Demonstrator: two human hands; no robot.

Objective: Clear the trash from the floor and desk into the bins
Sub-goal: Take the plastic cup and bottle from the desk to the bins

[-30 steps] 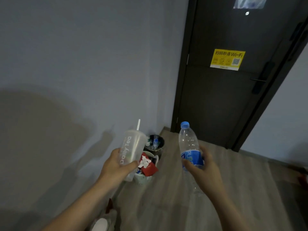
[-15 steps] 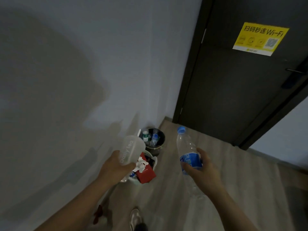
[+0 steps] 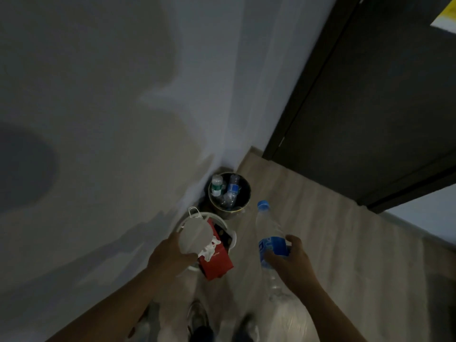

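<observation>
My left hand [image 3: 170, 253] grips a clear plastic drink cup [image 3: 196, 236] with a white straw, held right over the white bin [image 3: 230, 243]. That bin is stuffed with a red box [image 3: 217, 261] and crumpled white paper. My right hand [image 3: 287, 261] holds a clear water bottle [image 3: 269, 233] with a blue cap and blue label, upright, to the right of the white bin. Behind it stands a dark round bin [image 3: 244, 193] containing several plastic bottles.
Both bins stand against the grey wall [image 3: 111, 119] in the corner by a dark door [image 3: 370, 107]. Pale wooden floor [image 3: 345, 243] stretches to the right. My feet [image 3: 199, 319] show at the bottom edge.
The view has tilted down and moved closer to the bins. My left hand has carried the cup forward over the white bin; the bottle stays upright in my right hand.
</observation>
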